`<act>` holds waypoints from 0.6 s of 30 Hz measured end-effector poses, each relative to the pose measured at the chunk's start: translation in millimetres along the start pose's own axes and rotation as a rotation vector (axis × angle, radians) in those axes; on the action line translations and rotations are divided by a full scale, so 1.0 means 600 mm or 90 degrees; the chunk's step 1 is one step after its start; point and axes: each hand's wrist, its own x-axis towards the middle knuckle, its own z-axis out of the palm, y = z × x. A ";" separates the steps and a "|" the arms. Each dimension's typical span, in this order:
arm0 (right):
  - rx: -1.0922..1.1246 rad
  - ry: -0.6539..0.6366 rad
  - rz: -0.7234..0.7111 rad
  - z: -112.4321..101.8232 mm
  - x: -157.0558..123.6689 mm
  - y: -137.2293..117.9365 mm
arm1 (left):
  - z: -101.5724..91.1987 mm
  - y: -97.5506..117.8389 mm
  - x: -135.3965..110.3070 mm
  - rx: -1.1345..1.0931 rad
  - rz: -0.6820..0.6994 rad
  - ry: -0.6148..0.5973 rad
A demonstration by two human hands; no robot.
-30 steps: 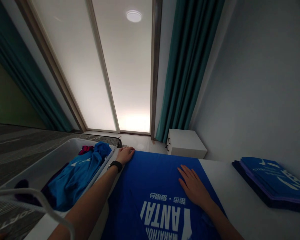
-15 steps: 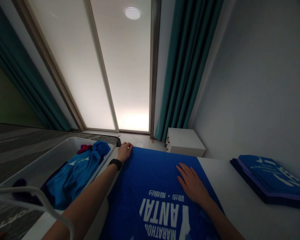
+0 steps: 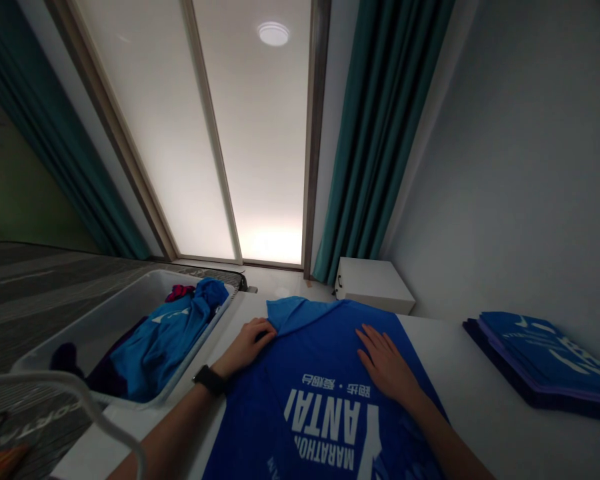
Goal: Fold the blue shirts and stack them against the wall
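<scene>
A blue T-shirt point(image 3: 325, 353) with white "YANTAI MARATHON" lettering, upside down to me, lies spread on the white table point(image 3: 445, 360). At its left edge my left hand point(image 3: 250, 341), with a dark watch on the wrist, is closed on the fabric. The far left corner beside it is turned over and shows a lighter blue side. My right hand point(image 3: 384, 363) rests flat on the shirt's right part, fingers stretched out. The near end of the shirt runs out of view.
Left of the table, a white plastic bin point(image 3: 97, 320) holds crumpled clothes point(image 3: 173, 333). Folded blue and purple shirts point(image 3: 545, 353) are stacked at the table's right. A white cable point(image 3: 80, 393) arcs across the lower left. Beyond the table stands a white cabinet point(image 3: 373, 280).
My left hand has moved nearer and slightly left from the far corner, turning the shirt's far left corner over. My right hand stays flat in nearly the same place.
</scene>
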 end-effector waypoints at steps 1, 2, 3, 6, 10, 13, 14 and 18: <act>-0.001 -0.002 0.000 0.001 0.000 0.001 | 0.001 -0.003 -0.003 -0.021 -0.002 0.008; -0.001 -0.003 0.000 0.001 0.000 0.001 | 0.001 -0.006 -0.004 -0.041 -0.006 0.017; 0.001 -0.001 -0.002 0.002 0.001 0.002 | 0.002 -0.009 -0.005 -0.058 -0.013 0.031; 0.006 0.004 -0.006 0.001 0.001 0.002 | 0.002 -0.015 -0.007 -0.083 -0.053 0.081; 0.013 -0.010 0.000 -0.007 0.000 -0.003 | 0.004 -0.014 -0.007 -0.033 -0.049 0.079; 0.051 -0.019 0.003 -0.013 0.000 -0.003 | 0.009 -0.011 -0.007 0.049 -0.028 0.023; 0.075 -0.024 0.009 -0.015 0.002 -0.001 | 0.011 -0.012 -0.006 0.072 -0.021 0.010; 0.202 -0.004 0.049 -0.022 0.018 0.031 | 0.018 -0.024 -0.003 0.117 -0.003 -0.007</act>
